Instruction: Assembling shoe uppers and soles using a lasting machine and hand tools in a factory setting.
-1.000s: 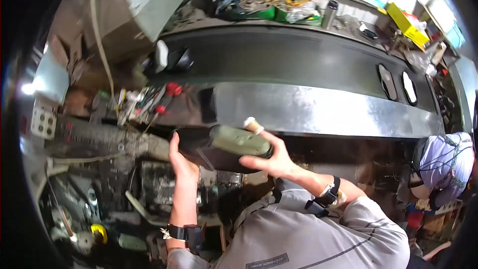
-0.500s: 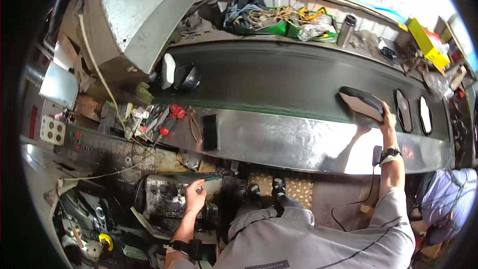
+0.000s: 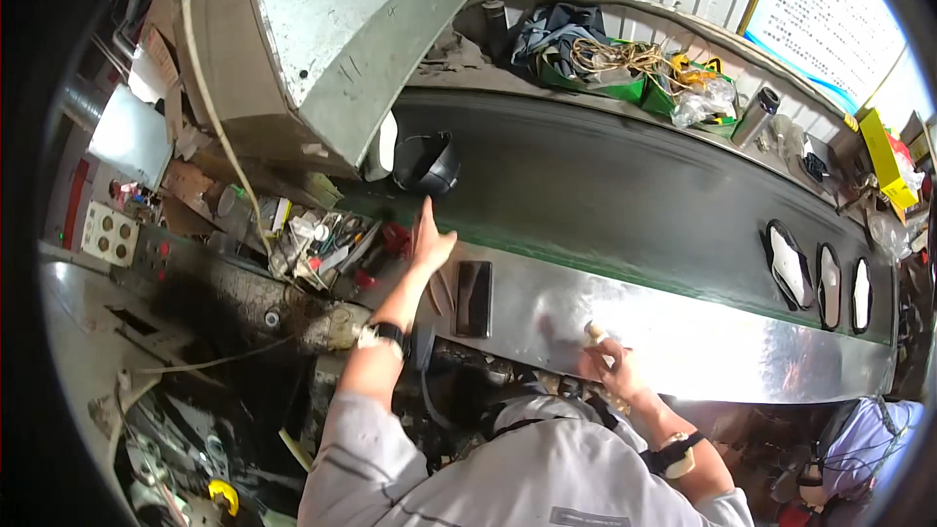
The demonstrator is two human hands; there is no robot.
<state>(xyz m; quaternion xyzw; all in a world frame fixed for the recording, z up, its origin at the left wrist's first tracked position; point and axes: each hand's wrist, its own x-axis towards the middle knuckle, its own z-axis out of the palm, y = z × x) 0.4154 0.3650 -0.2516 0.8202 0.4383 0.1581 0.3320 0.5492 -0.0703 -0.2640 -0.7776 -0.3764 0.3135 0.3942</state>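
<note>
My left hand (image 3: 427, 242) reaches across the metal ledge (image 3: 547, 307), fingers stretched out, just short of a rounded, hollow black piece (image 3: 427, 166) whose kind I cannot tell. Beside that piece, a white sole-shaped thing (image 3: 383, 148) is partly hidden by the grey housing. My right hand (image 3: 615, 371) is low over the ledge's near edge, fingers curled round a small pale, stubby object (image 3: 593, 332). At the belt's right end lies a black shoe (image 3: 788, 265) with its pale underside showing. Next to it are a dark shoe sole (image 3: 829, 285) and a white-faced sole (image 3: 861, 295).
The dark conveyor belt (image 3: 605, 181) runs under the housing (image 3: 342, 49). A phone (image 3: 474, 299) lies on the ledge by a heap of tools (image 3: 327, 244). Green bins (image 3: 595, 83) and a steel flask (image 3: 755, 117) stand behind the belt.
My right hand has let go of the black shoe, now on the belt beside the soles, and has drawn back left and nearer. My left hand has moved up and forward to the belt.
</note>
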